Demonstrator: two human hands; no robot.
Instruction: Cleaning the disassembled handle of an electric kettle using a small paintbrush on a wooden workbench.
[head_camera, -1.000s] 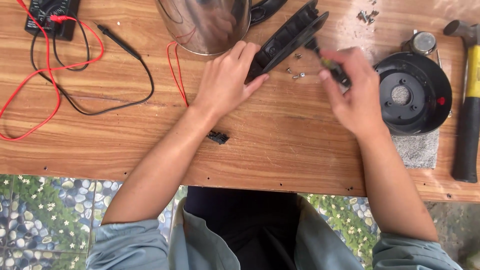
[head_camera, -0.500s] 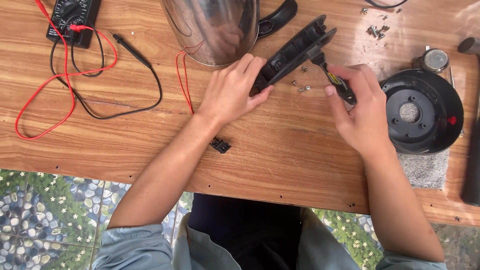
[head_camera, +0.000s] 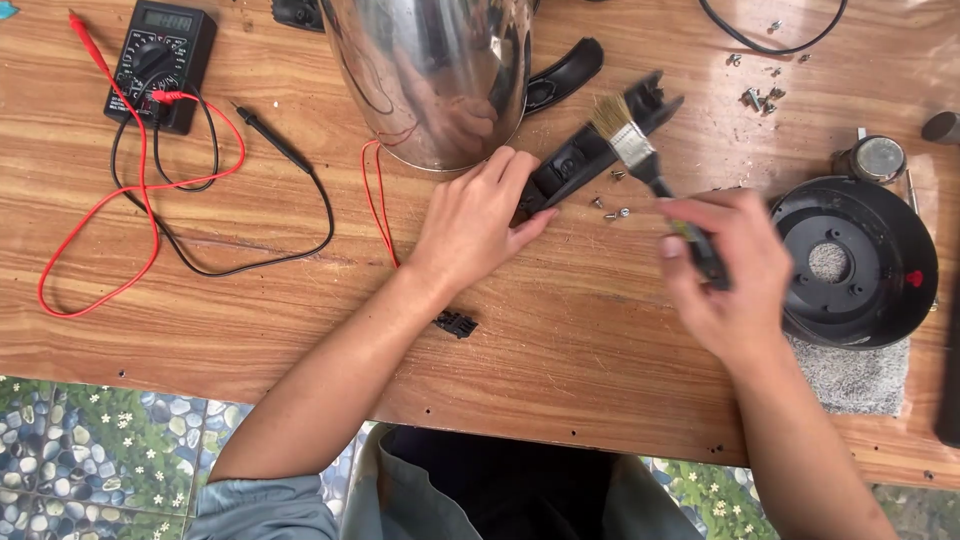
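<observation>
- Your left hand (head_camera: 478, 222) lies flat, fingers extended, pinning the black plastic handle piece (head_camera: 590, 150) to the wooden table (head_camera: 560, 330) beside the steel kettle (head_camera: 435, 70).
- Your right hand (head_camera: 728, 275) is closed around the paintbrush (head_camera: 640, 150); its bristles rest on that piece.

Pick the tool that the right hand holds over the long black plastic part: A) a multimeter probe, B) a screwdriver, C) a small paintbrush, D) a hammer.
C: the right hand grips a small paintbrush, its pale bristles over the long black plastic part that the left hand steadies on the wooden table.
</observation>
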